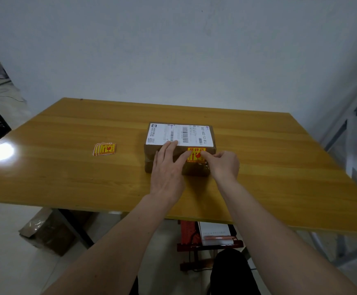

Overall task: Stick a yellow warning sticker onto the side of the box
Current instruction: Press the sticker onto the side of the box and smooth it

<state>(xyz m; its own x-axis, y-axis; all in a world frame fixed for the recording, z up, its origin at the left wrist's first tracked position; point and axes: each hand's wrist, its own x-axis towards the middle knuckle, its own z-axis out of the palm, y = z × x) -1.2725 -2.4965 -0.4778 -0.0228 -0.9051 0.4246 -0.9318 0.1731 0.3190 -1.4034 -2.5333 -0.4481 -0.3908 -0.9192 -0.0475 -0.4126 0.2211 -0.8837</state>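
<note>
A brown cardboard box [150, 152] with a white shipping label [182, 133] on top stands in the middle of the wooden table [258, 158]. A yellow warning sticker [195, 155] with red print lies on the box's near side. My left hand [168, 169] lies flat over the box's near edge, fingers straight, its thumb touching the sticker's left edge. My right hand [224, 165] is at the sticker's right edge, its fingers curled and its fingertip on the sticker.
A small stack of spare yellow stickers [105, 149] lies on the table to the left of the box. Below the table are a cardboard carton [45, 228] and a red stool with papers [211, 235]. A metal frame [343, 128] stands on the right.
</note>
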